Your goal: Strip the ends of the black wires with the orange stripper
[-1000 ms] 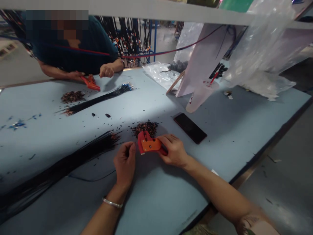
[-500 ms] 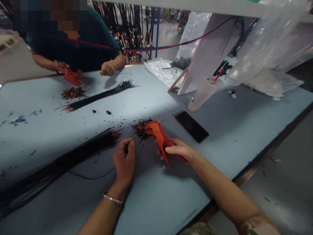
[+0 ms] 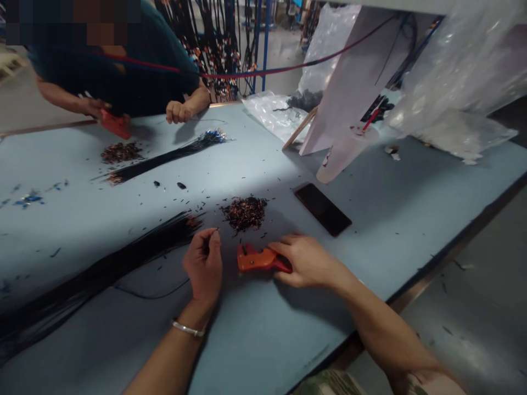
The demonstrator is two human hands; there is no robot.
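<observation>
Matt orange plastic wire stripper at lower centre; smooth matt pale-blue table; glossy black glass phone right of centre; crinkled shiny clear plastic bags upper right; polished metal bracelet

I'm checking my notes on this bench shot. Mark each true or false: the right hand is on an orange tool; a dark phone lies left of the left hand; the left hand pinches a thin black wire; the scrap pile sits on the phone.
1. The right hand is on the orange tool: true.
2. The dark phone lies left of the left hand: false; it lies to the right, beyond the right hand.
3. The left hand pinches a thin black wire: true.
4. The scrap pile sits on the phone: false; it lies on the table, apart from it.
</observation>
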